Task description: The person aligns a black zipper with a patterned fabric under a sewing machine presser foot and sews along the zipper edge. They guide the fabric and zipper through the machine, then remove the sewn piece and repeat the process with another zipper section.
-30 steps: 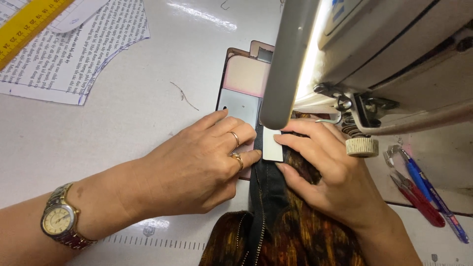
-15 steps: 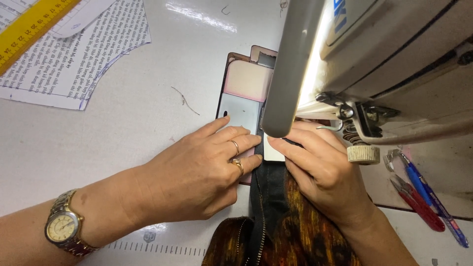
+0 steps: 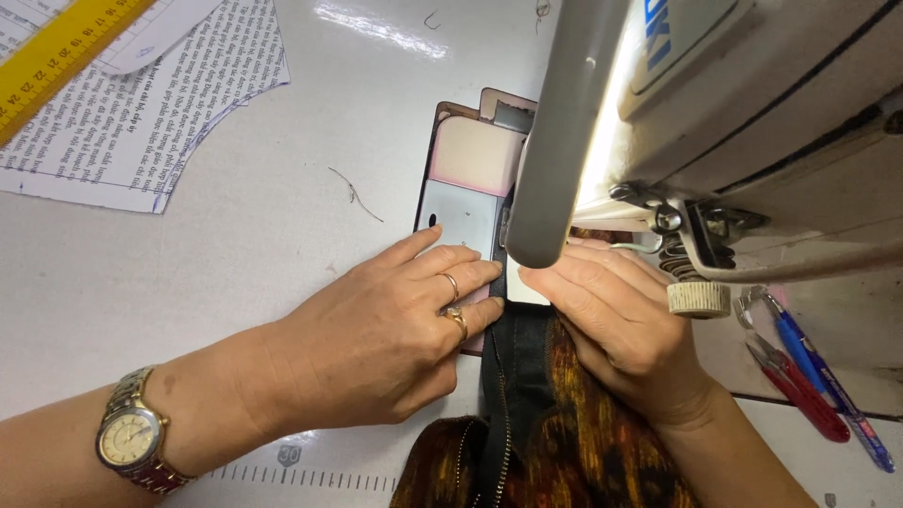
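Observation:
My left hand, with two rings and a wristwatch, lies flat on the table, fingertips pressing the edge of dark fabric with a zipper beside the metal needle plate. My right hand presses down on the brown patterned fabric and holds a small white label against the dark strip, just under the sewing machine head. The needle itself is hidden behind the machine's grey arm.
A paper pattern cut from printed newsprint and a yellow ruler lie at the far left. Red thread snips and a blue pen rest to the right of the machine. A loose thread lies on the white table.
Both hands have slid the fabric and white label a little forward, closer under the machine head; my left fingers now reach further onto the plate.

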